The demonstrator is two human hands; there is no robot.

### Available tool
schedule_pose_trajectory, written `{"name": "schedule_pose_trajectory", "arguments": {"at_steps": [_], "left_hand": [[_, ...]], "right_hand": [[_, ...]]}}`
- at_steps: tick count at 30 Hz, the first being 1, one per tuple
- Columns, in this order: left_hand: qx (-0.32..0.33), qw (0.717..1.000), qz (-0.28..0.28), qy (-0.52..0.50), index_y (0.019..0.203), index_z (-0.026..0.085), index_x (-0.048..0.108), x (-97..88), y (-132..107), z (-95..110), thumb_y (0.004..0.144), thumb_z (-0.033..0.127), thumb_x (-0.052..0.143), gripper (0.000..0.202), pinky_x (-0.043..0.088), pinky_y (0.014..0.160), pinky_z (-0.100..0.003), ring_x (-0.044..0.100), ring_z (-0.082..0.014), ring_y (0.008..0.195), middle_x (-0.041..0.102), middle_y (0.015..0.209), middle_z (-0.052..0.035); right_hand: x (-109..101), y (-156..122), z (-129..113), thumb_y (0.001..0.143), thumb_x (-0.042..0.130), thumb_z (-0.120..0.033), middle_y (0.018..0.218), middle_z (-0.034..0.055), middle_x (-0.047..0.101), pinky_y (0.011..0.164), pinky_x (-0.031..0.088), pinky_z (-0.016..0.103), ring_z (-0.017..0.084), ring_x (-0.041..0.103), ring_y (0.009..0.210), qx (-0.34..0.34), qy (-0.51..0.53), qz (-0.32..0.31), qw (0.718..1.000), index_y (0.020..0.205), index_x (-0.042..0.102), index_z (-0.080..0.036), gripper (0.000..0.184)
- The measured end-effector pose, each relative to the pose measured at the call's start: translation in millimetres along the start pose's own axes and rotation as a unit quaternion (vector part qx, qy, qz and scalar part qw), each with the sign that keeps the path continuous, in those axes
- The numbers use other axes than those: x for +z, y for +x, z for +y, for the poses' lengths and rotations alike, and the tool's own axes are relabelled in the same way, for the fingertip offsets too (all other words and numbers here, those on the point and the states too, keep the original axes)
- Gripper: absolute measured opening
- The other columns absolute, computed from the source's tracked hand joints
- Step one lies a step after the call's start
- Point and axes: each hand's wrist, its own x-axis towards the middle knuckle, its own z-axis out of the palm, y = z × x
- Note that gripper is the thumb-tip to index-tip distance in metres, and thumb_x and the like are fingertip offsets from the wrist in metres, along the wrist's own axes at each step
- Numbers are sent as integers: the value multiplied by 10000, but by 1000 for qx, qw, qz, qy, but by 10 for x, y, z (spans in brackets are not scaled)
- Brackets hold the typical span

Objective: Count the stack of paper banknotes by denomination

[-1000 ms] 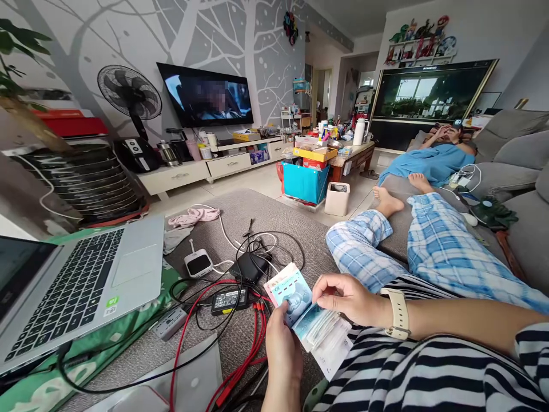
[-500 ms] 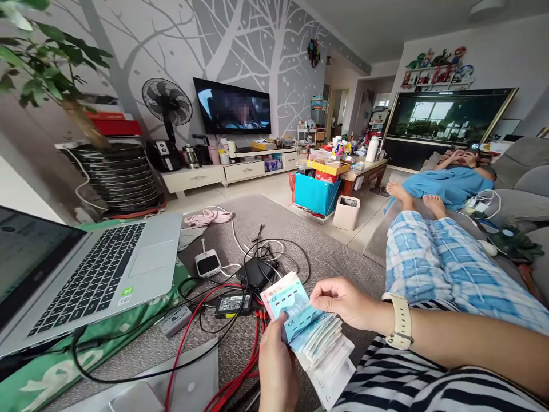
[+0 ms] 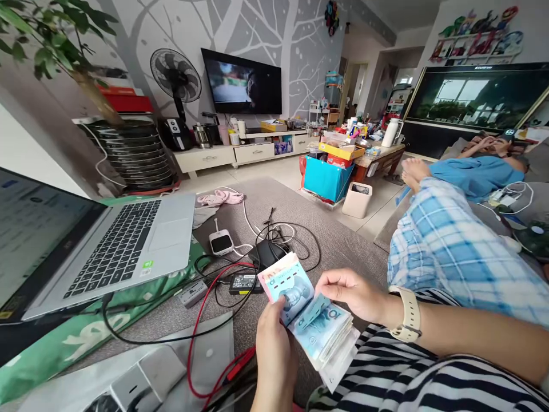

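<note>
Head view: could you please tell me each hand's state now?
Left hand: closed, holding the banknotes.
Right hand: nearly closed at the banknotes; whether it pinches one cannot be told.

An open laptop (image 3: 171,234) sits left of tangled cables (image 3: 315,243), with a fan (image 3: 175,77) beside a television (image 3: 246,86).

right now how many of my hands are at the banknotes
2: your left hand grips the banknotes from the left; your right hand is at their upper right. Some left fingers are hidden underneath.

From the banknotes (image 3: 323,335), the laptop (image 3: 171,234) was positioned at 10 o'clock, the fan (image 3: 175,77) at 11, and the bin (image 3: 357,203) at 1.
</note>
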Motion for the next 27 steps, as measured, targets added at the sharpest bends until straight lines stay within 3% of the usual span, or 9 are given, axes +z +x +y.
{"name": "schedule_pose_trajectory", "arguments": {"at_steps": [6,11,15,17,21,27], "left_hand": [[24,999,-17,24,838,92,661,79,-74,-71,634,254,648,262,486,727,-310,641,-202,763,698,820,-78],[22,998,-47,34,919,97,662,170,-191,-52,629,214,657,314,490,720,-325,644,-199,707,698,763,-63],[6,999,-49,22,918,107,660,171,-168,-52,607,185,676,321,493,726,-332,656,-206,714,709,797,-75],[-2,999,-50,21,911,111,659,153,-134,-56,603,177,681,316,495,728,-332,662,-216,746,712,809,-80],[-10,999,-42,32,896,115,660,127,-99,-49,592,170,697,311,499,726,-331,668,-234,787,715,806,-86],[1,998,-47,29,872,120,668,107,-85,-45,575,172,716,306,500,748,-337,669,-252,830,719,824,-92]], "right_hand": [[-67,-181,-27,886,477,-453,655,35,633,606,377,255,128,548,615,8,-34,-18,999,750,603,-131,372],[-91,-93,68,788,626,-436,543,-45,503,542,340,229,90,444,519,17,-50,49,997,674,500,-162,323],[-107,32,222,713,712,-396,678,-37,536,563,346,220,95,470,596,31,0,86,996,775,486,-170,326],[-116,70,265,714,711,-390,730,-23,556,606,366,232,105,489,641,29,16,102,994,808,491,-169,326],[-114,112,235,747,662,-425,641,-33,500,598,345,241,104,454,611,17,2,131,991,701,485,-160,322],[-50,141,210,764,633,-454,598,-43,451,544,293,229,92,393,570,11,-16,126,992,658,469,-162,351]]}}
